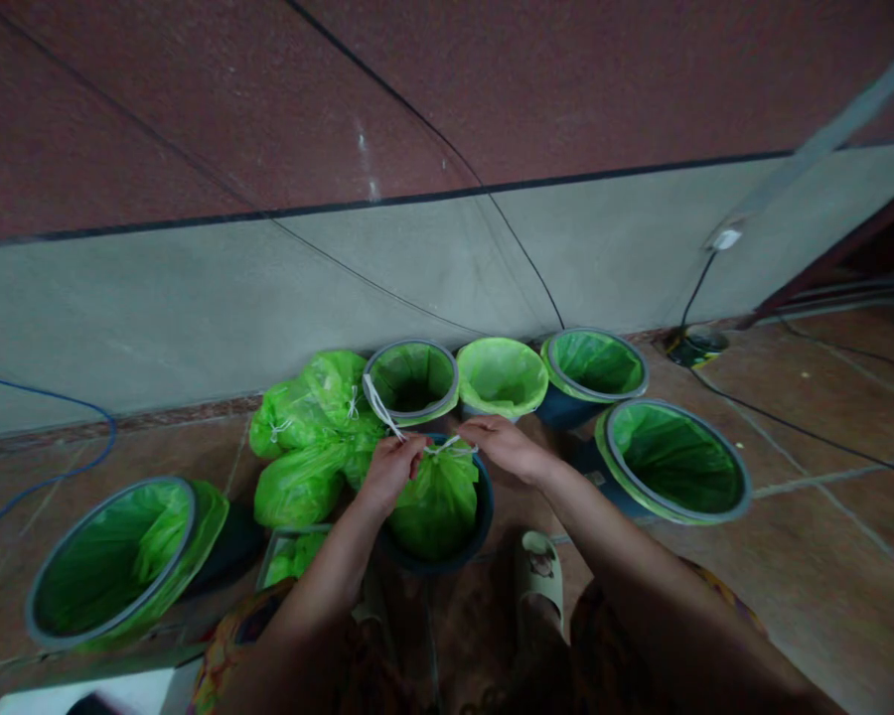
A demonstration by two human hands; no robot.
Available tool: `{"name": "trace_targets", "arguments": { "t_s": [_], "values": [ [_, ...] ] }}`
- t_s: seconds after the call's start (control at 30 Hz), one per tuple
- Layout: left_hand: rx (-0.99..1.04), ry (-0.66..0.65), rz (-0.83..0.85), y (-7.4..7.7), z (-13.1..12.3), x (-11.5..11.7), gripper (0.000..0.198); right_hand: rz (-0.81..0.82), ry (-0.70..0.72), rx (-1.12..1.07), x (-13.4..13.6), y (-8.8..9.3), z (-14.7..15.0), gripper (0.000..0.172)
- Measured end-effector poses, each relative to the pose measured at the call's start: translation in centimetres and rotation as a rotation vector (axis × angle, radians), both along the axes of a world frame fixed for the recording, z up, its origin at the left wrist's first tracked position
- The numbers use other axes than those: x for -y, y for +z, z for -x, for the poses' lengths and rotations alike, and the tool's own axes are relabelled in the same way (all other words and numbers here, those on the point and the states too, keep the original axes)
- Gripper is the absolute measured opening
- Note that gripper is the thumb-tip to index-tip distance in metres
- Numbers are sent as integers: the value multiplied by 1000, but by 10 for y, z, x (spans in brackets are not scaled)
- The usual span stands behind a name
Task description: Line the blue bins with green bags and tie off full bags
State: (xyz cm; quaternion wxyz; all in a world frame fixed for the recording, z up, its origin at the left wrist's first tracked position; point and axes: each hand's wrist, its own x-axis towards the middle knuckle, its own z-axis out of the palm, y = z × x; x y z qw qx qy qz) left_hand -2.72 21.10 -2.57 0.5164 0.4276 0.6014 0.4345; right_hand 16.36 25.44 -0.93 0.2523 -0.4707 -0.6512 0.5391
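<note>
I see the green bag (433,506) inside the dark bin (436,566), just below and between my hands; left hand (391,467) and right hand (503,447) each pinch its white drawstring (379,405), stretched crosswise.

My 2 forearms (335,573) are bare; my dark clothing (227,645) has orange-yellow patterning, my pale slipper (530,576) 1 brownish motif (542,564).

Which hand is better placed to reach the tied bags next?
Probably the left hand: it is nearer the tied bags, while the right hand would have to cross past it. Both seem to hold the string.
</note>
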Motion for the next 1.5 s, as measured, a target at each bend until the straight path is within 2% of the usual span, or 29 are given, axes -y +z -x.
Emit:
{"name": "trace_targets", "arguments": {
  "t_s": [0.1, 0.23, 0.43, 0.5, 0.57, 0.77, 0.97, 1.13, 1.27, 1.4, 1.5],
  "values": [
    [339, 7, 74, 8, -6, 1, 32, 120, -101, -223, 2, 2, 2, 44],
    [448, -33, 116, 14, -11, 6, 38, 64, -43, -310, 7, 11, 4, 46],
    [321, -237, 33, 7, -13, 8, 30, -236, 122, -261, 11, 14, 9, 46],
    [220, -295, -19, 4, -13, 7, 27, -266, 174, -225, 11, 13, 10, 46],
    [127, -319, -65, 2, -13, 7, 24, -230, 215, -206, 12, 10, 10, 44],
    [88, -234, -114, 0, -13, 6, 24, -16, 113, -264, 14, -2, 12, 43],
    [150, -110, 2, 3, -11, 7, 24, -168, 110, 119, 11, -4, 8, 23],
    [279, -25, 92, 1, -9, 7, 22, -99, 234, 100, 11, 1, 4, 25],
    [96, -6, -45, -5, -4, 5, 14, -84, 324, 166, 10, 1, 1, 26],
    [-24, -106, -157, -7, 1, 4, 9, -119, 283, 208, 10, 1, 1, 26],
    [-43, -92, -201, -5, 0, 4, 7, -180, 201, 172, 9, 2, 1, 27]
  ]
}}
